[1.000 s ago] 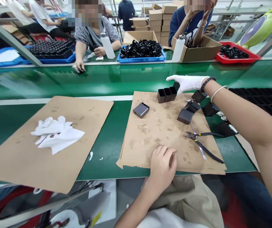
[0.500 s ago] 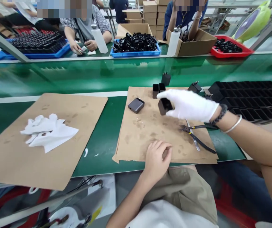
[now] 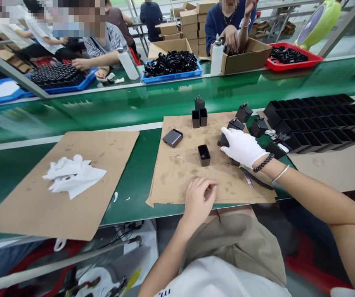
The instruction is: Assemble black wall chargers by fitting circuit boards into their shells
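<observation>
The green tabletop (image 3: 134, 181) carries two sheets of brown cardboard; the left sheet (image 3: 56, 181) bears a crumpled white cloth (image 3: 72, 175), the right sheet (image 3: 183, 169) holds the work. Far right, a black tray of cells (image 3: 316, 119) lies beside it. Beyond the green belt (image 3: 134, 103), other people sit at blue and red bins of black parts.

The right hand (image 3: 242, 146), in a white glove, has come down to the right part of the sheet and now closes its fingers about a black charger body (image 3: 223, 141) lying there. Half a second ago it was carrying an open black shell across the sheet; that black shell (image 3: 204, 154) now stands alone, mouth up, mid-sheet, just left of the glove. So the shell looks set down and the hand has gone on to the next piece.

The left hand (image 3: 197, 200), bare, rests loosely curled at the near edge, holding nothing visible. Pliers (image 3: 252, 177) lie partly under the right wrist.
</observation>
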Demonstrator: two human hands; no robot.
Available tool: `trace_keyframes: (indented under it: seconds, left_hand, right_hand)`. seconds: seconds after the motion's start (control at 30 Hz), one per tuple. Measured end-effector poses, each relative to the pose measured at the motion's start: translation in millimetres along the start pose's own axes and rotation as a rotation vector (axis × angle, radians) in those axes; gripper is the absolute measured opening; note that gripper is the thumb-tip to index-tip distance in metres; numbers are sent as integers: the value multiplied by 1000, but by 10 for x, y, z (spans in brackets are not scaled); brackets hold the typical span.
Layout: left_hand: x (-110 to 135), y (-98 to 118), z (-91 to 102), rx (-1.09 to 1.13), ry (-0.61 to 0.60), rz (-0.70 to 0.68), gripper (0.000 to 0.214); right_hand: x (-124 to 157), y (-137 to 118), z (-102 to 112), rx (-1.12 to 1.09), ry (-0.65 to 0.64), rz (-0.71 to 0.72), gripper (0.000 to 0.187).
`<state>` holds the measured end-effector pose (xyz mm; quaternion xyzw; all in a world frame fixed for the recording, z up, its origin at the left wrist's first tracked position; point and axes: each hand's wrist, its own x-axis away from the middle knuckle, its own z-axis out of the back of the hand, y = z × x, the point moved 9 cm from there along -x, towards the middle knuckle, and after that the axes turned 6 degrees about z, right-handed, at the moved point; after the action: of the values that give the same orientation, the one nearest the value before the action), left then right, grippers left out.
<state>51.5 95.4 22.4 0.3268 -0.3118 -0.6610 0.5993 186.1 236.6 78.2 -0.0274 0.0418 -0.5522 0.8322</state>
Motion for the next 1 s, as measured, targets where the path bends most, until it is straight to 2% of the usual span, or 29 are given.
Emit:
trace_keyframes:
  seconds: [0.13, 0.27, 0.37, 0.43, 0.5, 0.57, 0.67, 0.77, 0.9, 1.0]
  left_hand:
    - [-4, 3, -4, -11, 0, 3, 14]
    - [-1, -18, -1, 7, -10, 7, 15]
    - [4, -61, -5, 73, 5, 25, 14]
    - [6, -92, 2, 240, 46, 50, 16]
    - [6, -104, -7, 513, 85, 74, 34]
    - [-4, -82, -57, 778, 90, 97, 55]
    - [-29, -51, -148, 1011, 65, 178, 61]
    - [-41, -53, -161, 1099, 43, 235, 59]
    - [-39, -65, -93, 1093, 6, 205, 58]
    - [-31, -66, -90, 1090, -36, 196, 57]
  right_hand:
    - [-52, 126, -151, -39, 19, -30, 67]
    - [18, 118, -132, -104, 94, 15, 75]
    - [272, -16, 54, -125, 291, 132, 70]
    - [549, -172, 237, -123, 497, 256, 68]
    - [845, -339, 368, -129, 661, 365, 71]
    - [1086, -504, 434, -143, 747, 447, 77]
    - [1329, -688, 484, -148, 814, 506, 84]
    - [1453, -704, 521, -294, 827, 547, 81]
    - [1398, -473, 474, -726, 673, 455, 75]
    - [1394, -501, 501, -798, 615, 516, 70]
